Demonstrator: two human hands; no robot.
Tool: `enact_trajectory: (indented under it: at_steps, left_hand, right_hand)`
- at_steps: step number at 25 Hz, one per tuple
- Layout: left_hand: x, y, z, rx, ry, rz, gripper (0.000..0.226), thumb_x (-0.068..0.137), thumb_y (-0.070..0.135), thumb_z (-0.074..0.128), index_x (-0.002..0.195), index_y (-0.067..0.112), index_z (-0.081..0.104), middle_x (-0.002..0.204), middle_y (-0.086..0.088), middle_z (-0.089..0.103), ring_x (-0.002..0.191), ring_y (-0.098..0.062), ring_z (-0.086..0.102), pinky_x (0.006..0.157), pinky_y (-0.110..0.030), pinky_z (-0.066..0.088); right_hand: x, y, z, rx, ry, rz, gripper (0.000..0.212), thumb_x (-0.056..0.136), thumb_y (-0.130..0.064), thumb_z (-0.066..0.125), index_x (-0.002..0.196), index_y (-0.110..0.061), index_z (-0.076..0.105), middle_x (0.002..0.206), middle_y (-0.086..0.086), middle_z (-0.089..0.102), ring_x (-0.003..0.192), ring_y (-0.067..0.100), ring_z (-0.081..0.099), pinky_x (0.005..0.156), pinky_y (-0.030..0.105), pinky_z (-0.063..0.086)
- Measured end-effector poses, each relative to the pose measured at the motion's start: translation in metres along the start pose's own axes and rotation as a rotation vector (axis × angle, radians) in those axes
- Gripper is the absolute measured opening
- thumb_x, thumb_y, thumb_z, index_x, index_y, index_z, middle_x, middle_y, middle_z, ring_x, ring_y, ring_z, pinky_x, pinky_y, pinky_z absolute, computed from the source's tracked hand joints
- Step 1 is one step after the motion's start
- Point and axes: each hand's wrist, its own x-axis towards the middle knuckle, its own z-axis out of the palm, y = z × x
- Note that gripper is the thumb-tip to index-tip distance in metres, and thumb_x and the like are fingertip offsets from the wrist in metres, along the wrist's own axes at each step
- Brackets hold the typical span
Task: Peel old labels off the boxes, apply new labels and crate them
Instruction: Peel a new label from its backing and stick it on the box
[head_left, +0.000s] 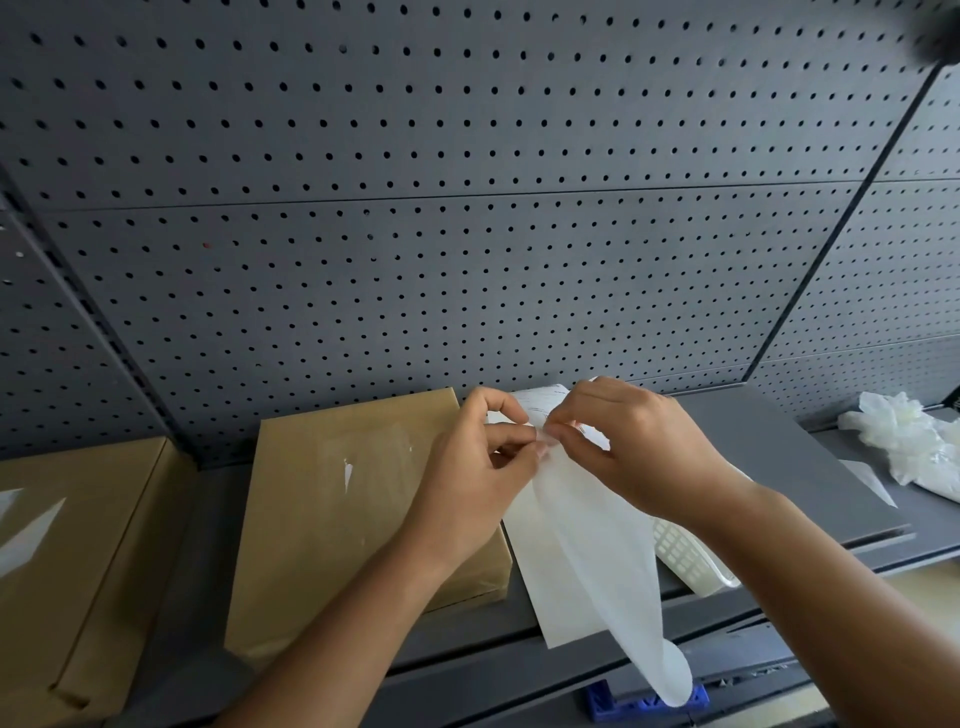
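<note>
The left hand (478, 467) and right hand (639, 447), wrists raised and fingertips meeting, both pinch the top edge of the white label sheet (587, 545) at 3 o'clock of the brown box (353, 499) on the shelf (769, 441); the box top looks stripped, so labelling and crating seemingly remain.

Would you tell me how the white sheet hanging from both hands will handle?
Probably floppy: the white sheet droops and curls below the fingers. Likely light: a fingertip pinch holds it. May crease, like the crumpled pile nearby.
</note>
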Motion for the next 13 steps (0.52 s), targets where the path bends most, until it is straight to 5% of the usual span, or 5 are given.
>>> enact_trajectory:
  at_steps: [5,8,13]
  left_hand:
    - [0.001,-0.005,0.001,0.003,0.045,-0.008,0.026,0.09,0.0,0.068,0.099,0.014,0.047,0.088,0.005,0.077,0.07,-0.015,0.056,0.065,-0.028,0.046]
    - [0.001,-0.012,0.0,0.039,0.048,-0.047,0.032,0.089,0.001,0.067,0.103,0.024,0.049,0.082,0.007,0.067,0.068,-0.012,0.053,0.064,-0.029,0.046]
    - [0.003,-0.026,0.006,0.426,-0.156,-0.012,0.049,0.095,0.004,0.053,0.123,0.044,0.05,0.084,0.004,0.05,0.063,-0.004,0.045,0.056,-0.019,0.039]
  right_hand:
    - [0.004,-0.006,0.002,0.152,0.069,0.213,0.013,0.091,-0.029,0.052,0.085,-0.023,0.061,0.08,-0.015,0.061,0.071,0.007,0.058,0.061,0.029,0.051]
    - [0.016,-0.001,-0.009,0.322,0.139,0.491,0.01,0.095,-0.02,0.056,0.086,-0.021,0.058,0.074,-0.014,0.06,0.067,-0.001,0.057,0.059,0.009,0.042]
    - [0.031,0.012,-0.022,0.347,0.218,0.648,0.014,0.101,-0.024,0.044,0.092,-0.018,0.052,0.069,-0.007,0.054,0.049,0.004,0.044,0.046,0.012,0.037]
